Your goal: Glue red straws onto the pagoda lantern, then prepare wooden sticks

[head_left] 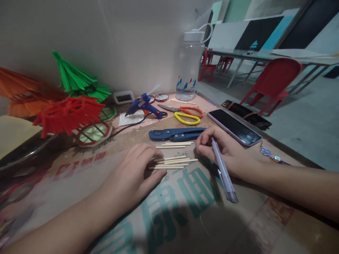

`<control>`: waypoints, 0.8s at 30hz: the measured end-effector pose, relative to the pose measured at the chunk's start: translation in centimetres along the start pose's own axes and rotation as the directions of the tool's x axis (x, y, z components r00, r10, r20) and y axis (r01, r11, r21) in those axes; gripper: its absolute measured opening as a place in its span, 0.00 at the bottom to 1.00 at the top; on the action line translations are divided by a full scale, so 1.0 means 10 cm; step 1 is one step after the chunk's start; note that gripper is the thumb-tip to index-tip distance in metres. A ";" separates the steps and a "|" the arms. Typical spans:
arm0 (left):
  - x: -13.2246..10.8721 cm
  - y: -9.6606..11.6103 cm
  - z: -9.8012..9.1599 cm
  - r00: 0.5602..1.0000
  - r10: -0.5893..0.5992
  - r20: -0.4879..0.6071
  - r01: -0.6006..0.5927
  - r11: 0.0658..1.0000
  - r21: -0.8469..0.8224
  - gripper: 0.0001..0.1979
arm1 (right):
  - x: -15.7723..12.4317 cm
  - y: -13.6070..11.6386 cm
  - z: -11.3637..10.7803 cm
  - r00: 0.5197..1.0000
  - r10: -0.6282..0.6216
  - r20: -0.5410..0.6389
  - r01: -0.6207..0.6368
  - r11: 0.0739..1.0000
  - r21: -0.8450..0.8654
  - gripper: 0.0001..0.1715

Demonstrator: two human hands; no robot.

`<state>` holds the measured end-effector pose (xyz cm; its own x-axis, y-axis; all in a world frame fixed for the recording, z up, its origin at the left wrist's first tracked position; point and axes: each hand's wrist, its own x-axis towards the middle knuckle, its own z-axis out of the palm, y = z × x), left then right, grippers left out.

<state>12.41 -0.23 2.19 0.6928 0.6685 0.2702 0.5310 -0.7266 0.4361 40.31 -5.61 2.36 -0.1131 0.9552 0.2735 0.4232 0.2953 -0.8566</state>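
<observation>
The grip of the right hand (pixel 227 153) pinches a pale pen (pixel 224 174), its tip hidden behind the fingers. Just left of that grip, thin wooden sticks (pixel 173 161) lie on the counter (pixel 185 215). The left hand (pixel 131 174), its grip spread flat, covers their near ends.

The brown cardboard sheet (pixel 185 211) carries teal characters near and red ones at left. At its middle are pale cream wooden sticks (pixel 172 160), a pale lilac plastic pen (pixel 224 173) and a blue-handled metal cutter (pixel 176 134). Farther off are yellow-handled scissors (pixel 186 119), a blue plastic glue gun (pixel 144 104) and a clear plastic bottle (pixel 189 70) printed with blue sailboats. Far left are a green folded-paper umbrella (pixel 76 79) and a red folded-paper umbrella (pixel 69 114).
</observation>
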 end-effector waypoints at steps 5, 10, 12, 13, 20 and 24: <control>0.03 0.01 -0.01 1.000 0.011 0.018 -0.011 1.000 0.001 0.10 | -0.03 -0.03 0.02 0.997 0.072 0.026 -0.075 0.992 0.099 0.10; 0.06 0.01 -0.01 1.000 0.005 0.025 -0.005 1.000 0.005 0.09 | -0.01 -0.01 0.03 0.999 0.051 0.017 -0.051 0.998 0.028 0.10; 0.06 0.01 -0.01 1.000 0.006 0.006 -0.006 1.000 0.028 0.09 | 0.02 -0.01 0.02 0.997 0.004 0.077 -0.003 1.000 -0.015 0.12; 0.06 0.01 -0.01 1.000 0.010 -0.002 -0.010 0.999 0.040 0.09 | 0.04 -0.01 0.01 0.992 -0.017 0.127 0.024 0.999 -0.049 0.14; 0.06 0.00 -0.02 0.999 0.044 0.011 -0.045 0.996 0.083 0.09 | 0.08 0.05 -0.08 0.911 -0.196 0.362 0.291 0.929 -0.229 0.14; 0.06 0.00 -0.02 0.998 0.063 0.019 -0.064 0.994 0.090 0.10 | 0.07 0.09 -0.07 0.927 -0.190 0.324 0.287 0.915 -0.284 0.11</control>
<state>12.71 0.22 2.55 0.7338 0.6186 0.2808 0.5274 -0.7792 0.3386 41.21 -4.64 2.08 -0.4769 0.8351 0.2741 0.6100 0.5390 -0.5808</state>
